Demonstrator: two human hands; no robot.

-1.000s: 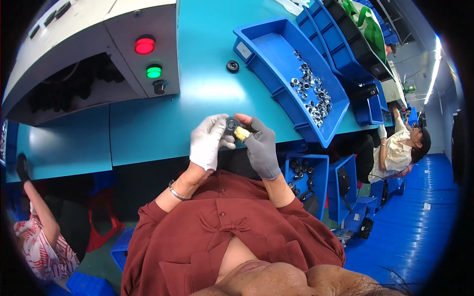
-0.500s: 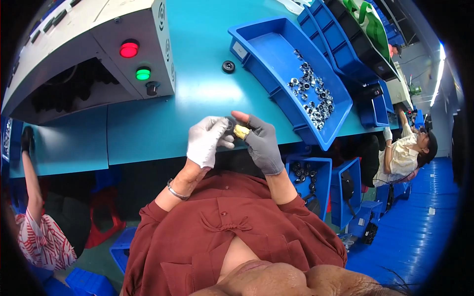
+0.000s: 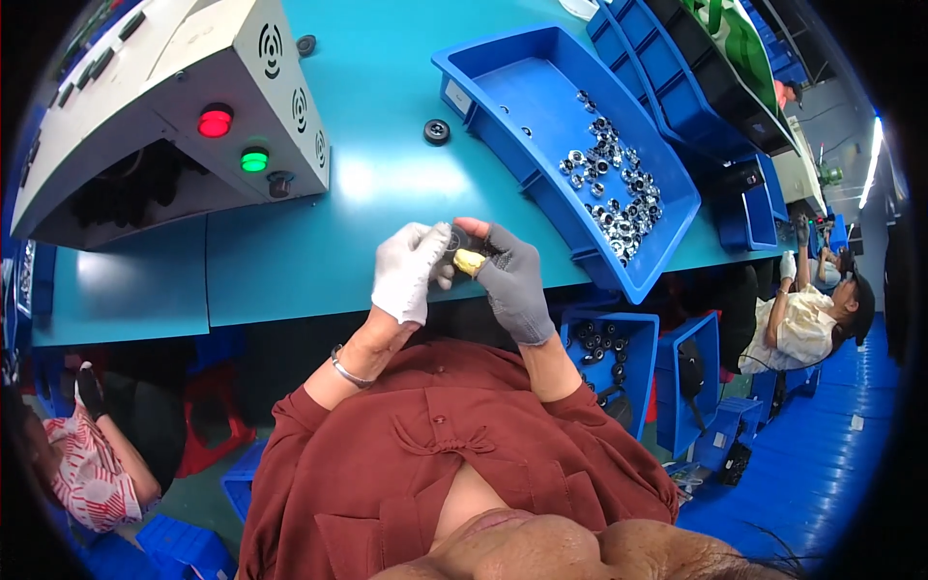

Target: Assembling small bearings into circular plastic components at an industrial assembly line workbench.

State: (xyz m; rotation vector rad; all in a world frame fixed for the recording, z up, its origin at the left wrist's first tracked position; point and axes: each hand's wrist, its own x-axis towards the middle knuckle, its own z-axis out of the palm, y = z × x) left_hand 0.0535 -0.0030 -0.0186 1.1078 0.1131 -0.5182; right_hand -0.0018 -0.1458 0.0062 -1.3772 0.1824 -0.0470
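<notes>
In front of my body, just over the table's near edge, both hands meet at a small black wheel. My left hand, in a white glove, pinches it between thumb and fingers. My right hand wears a grey glove with bare fingertips and closes on the wheel's other side. Something yellow wraps the right thumb's tip. The fingers hide much of the wheel. Another black wheel lies flat on the table beyond my hands.
A white machine with red and green lamps stands left. A blue bin of shiny round parts sits right. Lower bins hold black parts. Co-workers sit at both sides. One more wheel lies by the machine.
The view has shifted slightly, and a wheel beside the machine has come into sight. My hands keep their hold on the black wheel. The left co-worker's hand has dropped from the table.
</notes>
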